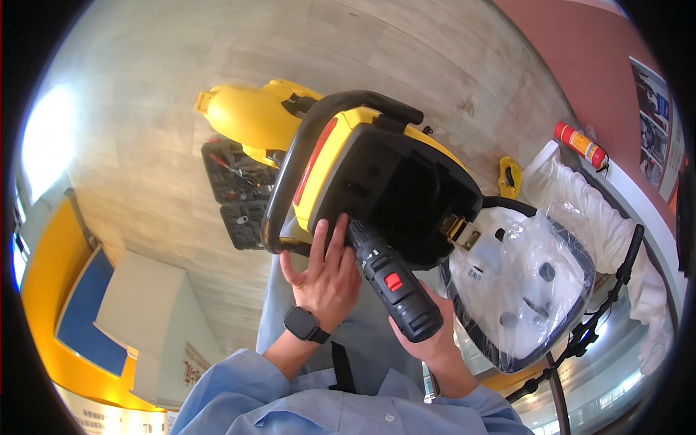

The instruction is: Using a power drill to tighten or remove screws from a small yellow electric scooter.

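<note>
A black cordless drill with a red switch (388,277) is in my right hand (424,337), its nose angled up-left to the near edge of a yellow and black machine body (377,188) with a red strip and a dark open compartment. My left hand (326,279) lies with fingers spread on that edge, beside the drill's nose; I wear a dark watch on that wrist. A metal hinge (461,233) joins the compartment to a white padded part (507,283) in clear plastic wrap at the right.
A yellow shell piece (248,116) and an open tool case (235,168) sit on the wood-look floor beyond. At the right are a red fire extinguisher (580,145), a small yellow part (509,180), crumpled white material (641,308) and a black bar (610,297). A white cabinet (141,304) stands at the left.
</note>
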A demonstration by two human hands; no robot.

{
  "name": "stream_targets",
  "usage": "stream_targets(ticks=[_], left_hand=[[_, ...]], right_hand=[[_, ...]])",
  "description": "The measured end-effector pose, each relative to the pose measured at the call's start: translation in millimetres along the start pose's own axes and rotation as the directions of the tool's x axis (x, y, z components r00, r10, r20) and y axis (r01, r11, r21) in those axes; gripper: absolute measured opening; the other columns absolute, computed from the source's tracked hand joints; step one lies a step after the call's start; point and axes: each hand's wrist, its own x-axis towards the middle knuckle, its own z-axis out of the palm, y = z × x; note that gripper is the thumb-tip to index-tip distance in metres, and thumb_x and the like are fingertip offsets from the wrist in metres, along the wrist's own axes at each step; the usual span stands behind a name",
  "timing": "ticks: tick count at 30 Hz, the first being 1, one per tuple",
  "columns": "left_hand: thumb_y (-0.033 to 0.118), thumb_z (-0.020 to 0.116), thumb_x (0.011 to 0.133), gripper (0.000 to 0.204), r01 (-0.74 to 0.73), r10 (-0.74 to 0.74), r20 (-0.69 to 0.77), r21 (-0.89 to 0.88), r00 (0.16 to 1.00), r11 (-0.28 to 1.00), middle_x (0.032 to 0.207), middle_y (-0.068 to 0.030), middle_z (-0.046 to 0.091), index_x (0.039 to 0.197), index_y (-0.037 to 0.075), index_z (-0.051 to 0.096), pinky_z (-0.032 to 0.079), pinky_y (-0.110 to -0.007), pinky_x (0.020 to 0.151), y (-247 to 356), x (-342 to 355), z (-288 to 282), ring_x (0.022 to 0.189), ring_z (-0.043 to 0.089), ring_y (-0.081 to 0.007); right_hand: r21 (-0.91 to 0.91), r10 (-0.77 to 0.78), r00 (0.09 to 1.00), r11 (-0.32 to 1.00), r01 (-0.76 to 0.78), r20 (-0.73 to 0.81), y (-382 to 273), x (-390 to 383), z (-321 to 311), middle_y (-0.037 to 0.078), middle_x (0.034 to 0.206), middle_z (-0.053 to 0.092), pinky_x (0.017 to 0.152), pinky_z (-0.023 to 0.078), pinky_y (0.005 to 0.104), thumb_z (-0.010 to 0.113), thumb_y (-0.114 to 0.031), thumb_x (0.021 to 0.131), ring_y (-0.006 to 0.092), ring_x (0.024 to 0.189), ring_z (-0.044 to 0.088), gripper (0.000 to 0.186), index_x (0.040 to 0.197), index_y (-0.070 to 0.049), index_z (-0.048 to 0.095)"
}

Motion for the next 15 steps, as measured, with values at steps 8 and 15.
stream_targets(ticks=[8,15], left_hand=[[0.025,0.066,0.080,0.016,0.050,-0.050,0.015,-0.030,0.999,0.998,0.159,0.0022,0.045,0.095,0.018,0.067,-0.007,-0.068,0.115,3.0,0.5,-3.0,0.151,0.032,-0.0193],[0.026,0.063,0.084,0.026,0.050,-0.050,0.007,-0.024,0.999,0.998,0.160,0.0012,0.043,0.108,0.018,0.069,-0.010,-0.066,0.115,3.0,0.9,0.6,0.152,0.032,-0.0202]], right_hand=[[0.053,0.051,0.998,0.997,-0.050,-0.028,7.6,-10.4,22.3,0.013,0.083,0.070,0.071,0.055,0.0318,0.077,-0.005,0.076,0.0252,0.073,0.071,0.037,0.111,-0.003,0.066],[0.070,0.059,0.998,0.996,-0.057,-0.036,2.2,-16.0,31.4,0.013,0.085,0.070,0.070,0.055,0.0331,0.077,-0.004,0.076,0.0296,0.074,0.070,0.042,0.116,-0.005,0.066]])
